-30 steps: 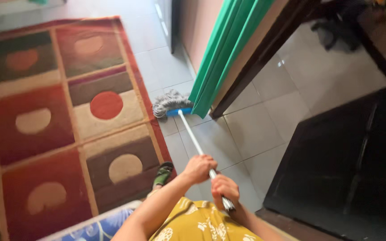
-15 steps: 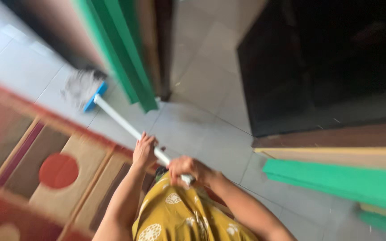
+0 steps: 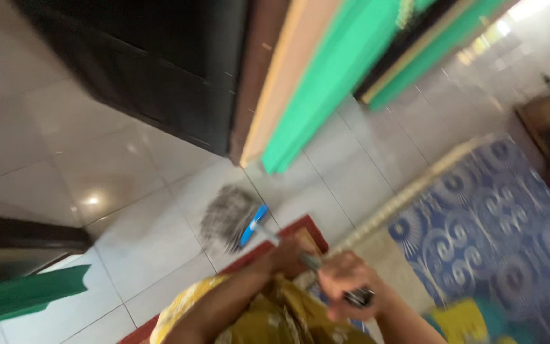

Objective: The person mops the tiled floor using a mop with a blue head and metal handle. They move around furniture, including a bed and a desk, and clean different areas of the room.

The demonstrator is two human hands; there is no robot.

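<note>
Sweeping has carried on, but my view has swung hard since a second ago: the patterned rug that filled the left side then is now only a red corner [image 3: 300, 224] just below the mop head, and the mop has come off the spot by the green curtain onto open tile. I judge that the stretch along the rug's edge is done and the work is moving round toward the doorway.

The mop [image 3: 227, 218], grey strands on a blue bar, rests on the floor at about 11 o'clock from my hands, its pale handle [image 3: 274, 237] running back to me. My left hand [image 3: 286, 255] is wrapped round the handle lower down; my right hand [image 3: 346, 292] is closed on the top end. Both grips are firm on the handle.

The floor [image 3: 122, 185] is glossy pale tile. A dark wooden door [image 3: 154, 70] stands at 11 o'clock, a green curtain [image 3: 326, 76] at 1 o'clock, a blue patterned mattress [image 3: 498, 216] at 3 o'clock. Everything is motion-blurred.
</note>
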